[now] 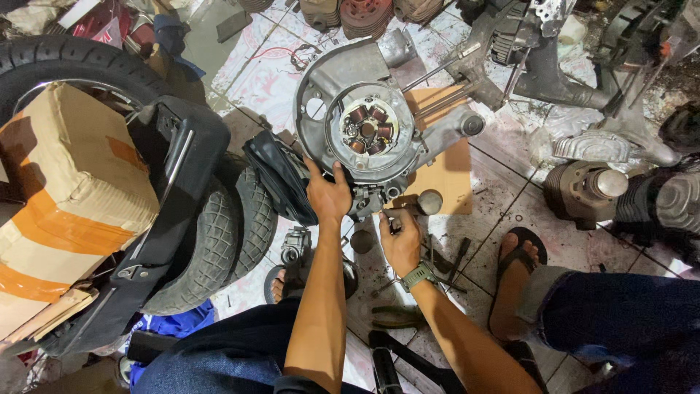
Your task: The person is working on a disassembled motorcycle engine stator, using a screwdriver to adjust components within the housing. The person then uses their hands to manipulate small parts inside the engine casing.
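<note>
While the left hand [328,193] is pressing spread fingers on the engine casing [364,131] at frame centre, the right hand [399,239] is pinching a small tool [394,219] just below it.

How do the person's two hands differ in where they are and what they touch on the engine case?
The left hand lies spread with its fingers on the lower rim of the grey engine case, while the right hand sits lower, curled at the case's underside. The right wrist wears a green watch; the left is bare. Both reach from below.

Bright even overhead light, soft shadows, wide-angle edge distortion.
</note>
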